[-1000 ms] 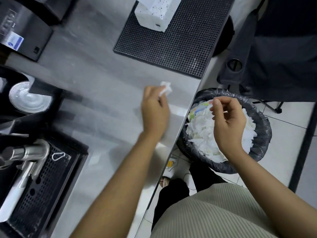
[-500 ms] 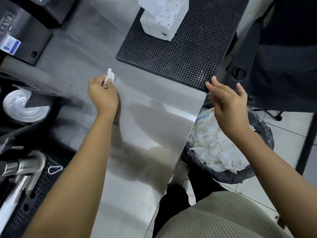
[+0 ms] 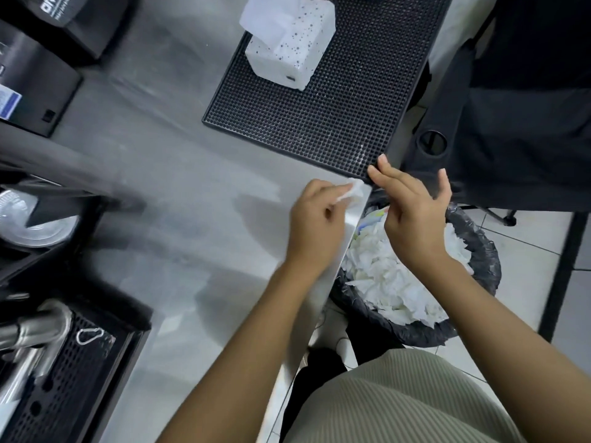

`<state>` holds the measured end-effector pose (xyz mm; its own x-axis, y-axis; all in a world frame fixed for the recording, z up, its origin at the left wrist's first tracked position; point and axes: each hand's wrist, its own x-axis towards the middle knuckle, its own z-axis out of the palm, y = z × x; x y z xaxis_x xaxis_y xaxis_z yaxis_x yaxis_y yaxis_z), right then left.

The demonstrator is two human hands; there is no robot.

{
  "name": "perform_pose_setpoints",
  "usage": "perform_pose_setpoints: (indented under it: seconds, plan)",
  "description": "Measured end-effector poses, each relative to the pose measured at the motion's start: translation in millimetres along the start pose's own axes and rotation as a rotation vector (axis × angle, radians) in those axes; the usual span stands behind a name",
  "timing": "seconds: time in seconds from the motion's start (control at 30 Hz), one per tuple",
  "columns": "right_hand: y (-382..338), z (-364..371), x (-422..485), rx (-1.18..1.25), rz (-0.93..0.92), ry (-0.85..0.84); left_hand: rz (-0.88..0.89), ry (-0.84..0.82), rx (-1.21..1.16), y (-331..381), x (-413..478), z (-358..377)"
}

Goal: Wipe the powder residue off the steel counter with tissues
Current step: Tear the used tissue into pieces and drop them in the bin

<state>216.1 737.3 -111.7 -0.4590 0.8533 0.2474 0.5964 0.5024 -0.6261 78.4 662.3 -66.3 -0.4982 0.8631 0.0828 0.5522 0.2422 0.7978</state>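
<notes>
Fingers of left hand (image 3: 315,219): curled, pinching a crumpled tissue (image 3: 354,190) at the steel counter (image 3: 179,199) edge. Right hand (image 3: 412,215): fingers straight, empty, cupped beside that edge above waste bin (image 3: 479,260). Risk: powder swept past the palm may miss the bin and land on floor (image 3: 531,247).

Tissue (image 3: 353,191) mostly inside left hand (image 3: 315,225)

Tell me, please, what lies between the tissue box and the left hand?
Head view: the black studded mat under the tissue box, then a strip of steel counter before the left hand.
</notes>
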Motion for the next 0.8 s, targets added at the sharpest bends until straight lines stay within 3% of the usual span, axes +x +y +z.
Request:
perform_pose_setpoints:
  seconds: [0.07, 0.17, 0.3, 0.4, 0.47, 0.53, 0.63, 0.7, 0.8]
  plan:
    - [1, 0, -1, 0.003, 0.004, -0.003, -0.159, 0.154, -0.060, -14, 17, -22]
    - [2, -2, 0, 0.019, 0.021, -0.029, -0.306, 0.380, 0.121, -38, 41, -56]
    - [3, -7, 4, 0.041, 0.015, -0.066, -0.153, 0.319, 0.280, -27, 30, -31]
    - [4, -13, 7, 0.038, 0.024, -0.123, -0.004, 0.219, 0.239, 0, -6, 11]
    - [6, -17, 8, 0.029, 0.025, -0.178, 0.120, 0.067, 0.206, 18, -24, 30]
    - [8, -22, 9, 0.033, 0.016, -0.228, 0.123, -0.034, 0.114, 20, -27, 30]
    - [8, -28, 11, 0.053, 0.042, -0.290, -0.169, 0.257, -0.021, 11, -16, 1]
    - [8, -29, 13, 0.051, 0.050, -0.314, -0.252, 0.426, 0.085, -1, -12, -18]
    - [9, -30, 14, 0.053, 0.041, -0.331, -0.160, 0.318, 0.204, -4, -18, -11]
